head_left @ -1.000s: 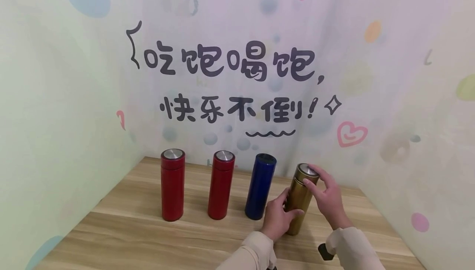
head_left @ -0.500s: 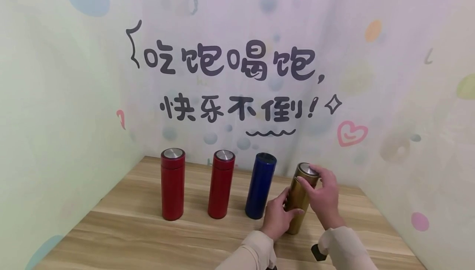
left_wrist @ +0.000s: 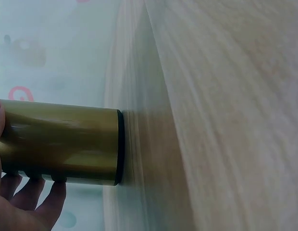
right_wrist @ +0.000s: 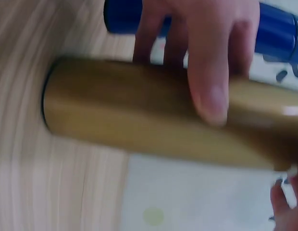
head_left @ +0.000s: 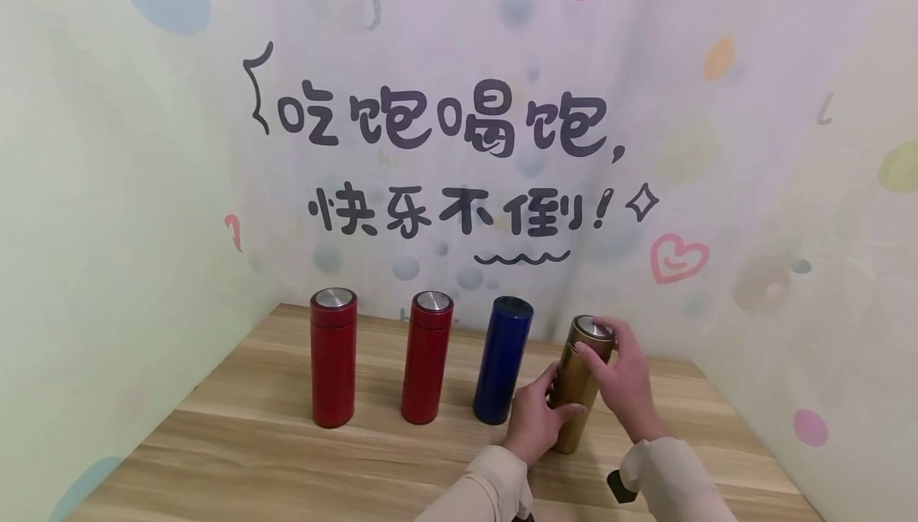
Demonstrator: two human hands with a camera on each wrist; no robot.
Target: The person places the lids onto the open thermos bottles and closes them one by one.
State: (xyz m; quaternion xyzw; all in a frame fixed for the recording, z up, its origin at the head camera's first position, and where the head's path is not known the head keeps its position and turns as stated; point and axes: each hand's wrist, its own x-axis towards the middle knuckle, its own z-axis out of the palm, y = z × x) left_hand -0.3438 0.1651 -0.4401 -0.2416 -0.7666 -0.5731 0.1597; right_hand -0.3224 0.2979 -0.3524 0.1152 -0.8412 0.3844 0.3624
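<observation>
A gold thermos flask stands upright at the right end of a row on the table. My left hand grips its lower body, thumb across the front and fingers round the far side. In the left wrist view the flask's dark base meets the tabletop. Around the flask's silver-topped lid my right hand curls, thumb on the near side and fingers over the far edge. The right wrist view shows the left hand across the gold body, with the right fingertips at the edge.
Left of the gold flask stands a blue flask, close to my left hand. Two red flasks with silver tops stand farther left. Behind the wooden table hangs a printed backdrop, with pale side walls.
My right hand turns about the lid, its thumb shifting left from its place one second ago. The left hand keeps its hold, and the flask stays where it stood.
</observation>
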